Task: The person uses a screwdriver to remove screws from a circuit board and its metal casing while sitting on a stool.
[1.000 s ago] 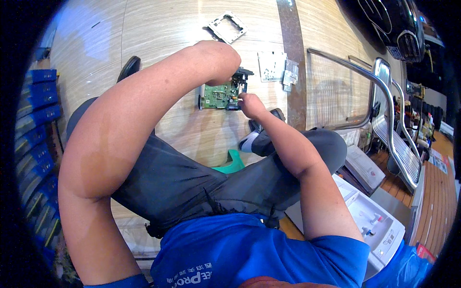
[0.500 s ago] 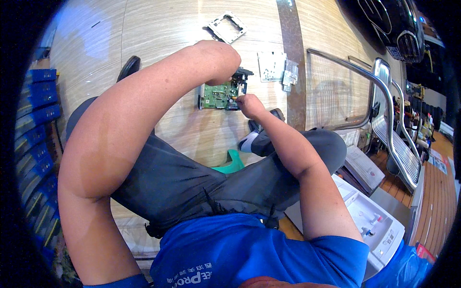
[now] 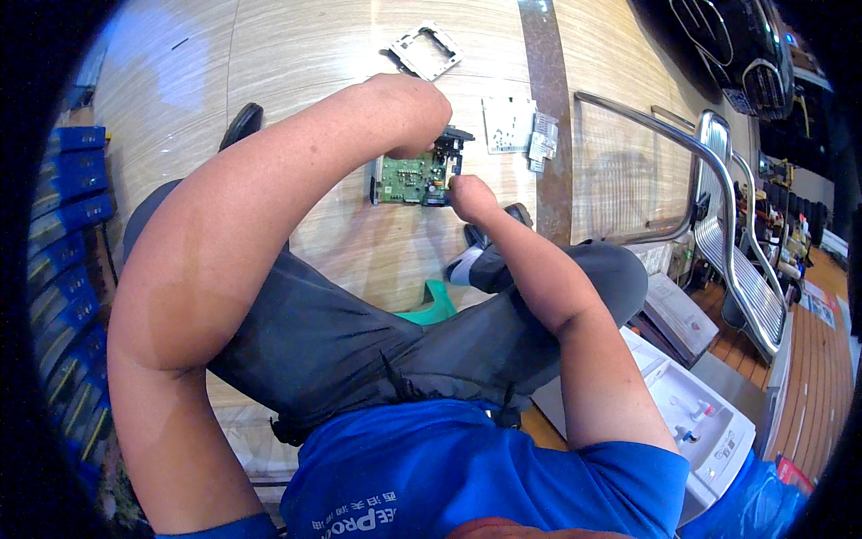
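Note:
A green circuit board (image 3: pixel 406 181) in a dark-edged frame lies on the floor in front of me. At its far side is a black plastic part (image 3: pixel 459 135). My left hand (image 3: pixel 415 110) bends over the board's far edge, close to that black part, with its fingers hidden under the back of the hand. At the board's near right corner my right hand (image 3: pixel 470 198) is closed, fingers curled against the edge. What it pinches, if anything, is covered by the hand.
A pale rectangular frame (image 3: pixel 426 51) lies beyond my left hand. To the right are a white metal plate (image 3: pixel 508 124) and a smaller silver piece (image 3: pixel 543 141). A metal bench (image 3: pixel 718 180) stands farther right, a green plastic piece (image 3: pixel 435 304) between my legs, blue boxes (image 3: pixel 79 175) at left.
My right hand has shifted very slightly at the board's near right corner, and a fingertip that showed over the board is now tucked in. The left hand stays almost in place.

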`<act>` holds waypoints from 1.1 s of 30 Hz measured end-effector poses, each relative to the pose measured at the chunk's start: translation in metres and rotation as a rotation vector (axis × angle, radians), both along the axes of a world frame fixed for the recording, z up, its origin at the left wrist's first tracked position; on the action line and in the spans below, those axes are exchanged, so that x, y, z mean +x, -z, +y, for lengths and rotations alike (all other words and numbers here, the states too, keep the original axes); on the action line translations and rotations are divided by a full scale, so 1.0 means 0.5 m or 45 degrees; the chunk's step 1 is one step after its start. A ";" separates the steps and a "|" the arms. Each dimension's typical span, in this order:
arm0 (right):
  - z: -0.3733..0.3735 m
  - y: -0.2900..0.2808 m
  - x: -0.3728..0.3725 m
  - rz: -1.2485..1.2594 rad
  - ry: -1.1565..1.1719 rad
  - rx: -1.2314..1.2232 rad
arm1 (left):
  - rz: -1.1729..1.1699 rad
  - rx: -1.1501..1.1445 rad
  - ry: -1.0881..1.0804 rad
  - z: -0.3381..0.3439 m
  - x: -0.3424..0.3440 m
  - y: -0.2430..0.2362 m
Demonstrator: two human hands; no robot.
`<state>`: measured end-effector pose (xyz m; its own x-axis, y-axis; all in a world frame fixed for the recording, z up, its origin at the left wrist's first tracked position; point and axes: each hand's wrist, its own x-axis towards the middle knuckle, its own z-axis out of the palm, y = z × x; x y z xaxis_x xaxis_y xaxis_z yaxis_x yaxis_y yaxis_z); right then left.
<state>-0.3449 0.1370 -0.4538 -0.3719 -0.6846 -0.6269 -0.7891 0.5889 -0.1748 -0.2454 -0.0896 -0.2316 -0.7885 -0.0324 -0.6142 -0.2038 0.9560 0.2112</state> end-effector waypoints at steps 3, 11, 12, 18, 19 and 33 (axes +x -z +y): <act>0.001 0.003 0.003 -0.005 -0.003 -0.065 | -0.007 0.008 -0.005 -0.001 0.002 0.000; 0.012 0.020 -0.001 -0.117 -0.093 -0.271 | 0.007 0.004 -0.001 -0.002 0.002 -0.001; 0.012 0.021 -0.001 -0.120 -0.087 -0.272 | -0.010 -0.010 0.005 -0.001 0.001 -0.001; 0.013 0.025 -0.005 -0.025 0.031 -0.210 | 0.008 -0.007 0.007 -0.001 -0.001 0.000; 0.013 0.022 -0.003 0.024 0.084 -0.197 | 0.008 -0.007 0.006 -0.001 -0.001 0.001; 0.010 0.017 -0.001 -0.071 -0.058 -0.198 | -0.053 -0.021 0.009 -0.001 0.000 -0.001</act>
<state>-0.3453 0.1419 -0.4620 -0.3059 -0.7904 -0.5308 -0.8009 0.5150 -0.3053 -0.2456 -0.0900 -0.2312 -0.7626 -0.0377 -0.6457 -0.2056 0.9607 0.1867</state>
